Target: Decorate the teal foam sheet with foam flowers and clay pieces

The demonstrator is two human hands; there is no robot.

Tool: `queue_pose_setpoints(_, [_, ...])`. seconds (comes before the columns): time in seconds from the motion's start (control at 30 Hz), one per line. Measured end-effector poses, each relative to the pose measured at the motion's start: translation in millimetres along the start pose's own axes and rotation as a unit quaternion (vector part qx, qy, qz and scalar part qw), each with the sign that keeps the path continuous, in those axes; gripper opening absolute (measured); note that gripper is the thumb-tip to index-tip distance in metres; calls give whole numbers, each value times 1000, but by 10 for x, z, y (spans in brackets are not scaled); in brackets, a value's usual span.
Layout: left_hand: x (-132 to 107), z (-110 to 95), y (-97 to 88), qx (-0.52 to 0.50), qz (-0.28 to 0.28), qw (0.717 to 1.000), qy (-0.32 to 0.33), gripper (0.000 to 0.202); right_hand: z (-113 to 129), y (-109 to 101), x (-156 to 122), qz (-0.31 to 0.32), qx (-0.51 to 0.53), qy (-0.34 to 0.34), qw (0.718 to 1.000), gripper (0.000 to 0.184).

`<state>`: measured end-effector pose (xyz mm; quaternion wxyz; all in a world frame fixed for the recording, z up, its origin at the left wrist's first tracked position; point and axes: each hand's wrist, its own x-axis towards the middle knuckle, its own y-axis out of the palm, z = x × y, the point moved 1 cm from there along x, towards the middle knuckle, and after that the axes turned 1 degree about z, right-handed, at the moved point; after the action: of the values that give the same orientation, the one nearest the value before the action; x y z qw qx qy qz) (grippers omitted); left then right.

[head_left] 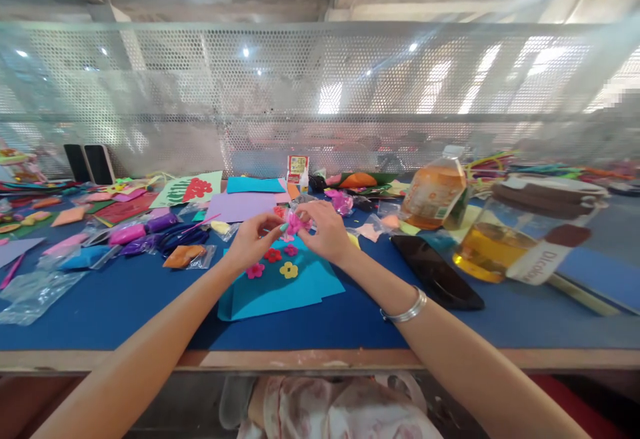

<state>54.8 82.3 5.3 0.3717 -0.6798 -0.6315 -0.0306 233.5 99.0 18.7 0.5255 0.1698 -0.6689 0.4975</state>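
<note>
My left hand (256,239) and my right hand (325,231) meet above a turquoise sheet of paper (285,295). Between their fingertips is a bright pink piece (296,224) with clear plastic around it, perhaps soft clay in a bag. The fingers of my right hand close around it from above. My left thumb and forefinger are pinched at its left side, where a small green spot shows. Below the hands, on the sheet, lie a pink flower (255,270), a red flower (273,255), a smaller magenta flower (291,250) and a yellow flower (289,270) with a hole in its middle.
At the right lie a black phone (435,272), a bottle of orange drink (434,189) and a lidded jug of yellow liquid (500,245). Bagged clay packs (127,233) and an orange pack (184,257) are on the left. A perforated metal screen (280,85) stands behind.
</note>
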Motion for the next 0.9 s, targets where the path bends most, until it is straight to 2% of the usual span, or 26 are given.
queue_pose_setpoints(0.07, [1, 9, 13, 6, 1, 1000, -4, 22, 8, 11, -15, 26, -23, -17, 999, 30])
queue_pose_setpoints(0.17, [2, -1, -14, 43, -34, 998, 8, 20, -48, 23, -23, 81, -76, -1, 994, 33])
queue_pose_setpoints(0.23, [1, -17, -64, 95, -63, 993, 31, 20, -186, 2, -28, 83, -124, 44, 988, 32])
queue_pose_setpoints(0.3, [-2, -32, -118, 163, -67, 982, 72, 21, -411, -65, -56, 64, -179, 128, 974, 34])
queue_pose_setpoints(0.4, [-9, -43, -169, 254, -37, 958, 129, 21, -800, -246, -152, 77, -249, 284, 923, 43])
queue_pose_setpoints(0.5, [-16, -59, -175, 309, -6, 939, 151, 22, -1067, -468, -254, 113, -260, 453, 845, 47])
queue_pose_setpoints(0.53, [-19, -66, -172, 319, 3, 935, 153, 22, -1111, -539, -273, 110, -272, 483, 825, 46])
queue_pose_setpoints(0.63, [-28, -78, -173, 334, 26, 929, 156, 23, -1171, -708, -297, 99, -344, 512, 781, 46])
queue_pose_setpoints(0.7, [-32, -75, -184, 342, 39, 926, 153, 23, -1218, -771, -335, 146, -352, 557, 738, 48])
queue_pose_setpoints(0.77, [-35, -69, -198, 355, 51, 922, 144, 24, -1289, -792, -402, 221, -323, 601, 697, 48])
queue_pose_setpoints(0.8, [-35, -69, -202, 361, 55, 920, 139, 24, -1326, -790, -438, 244, -311, 607, 689, 47])
queue_pose_setpoints(0.83, [-36, -72, -204, 367, 60, 919, 134, 24, -1360, -776, -473, 263, -303, 600, 693, 48])
queue_pose_setpoints(0.9, [-37, -87, -198, 378, 70, 915, 126, 23, -1403, -724, -522, 272, -289, 558, 728, 50])
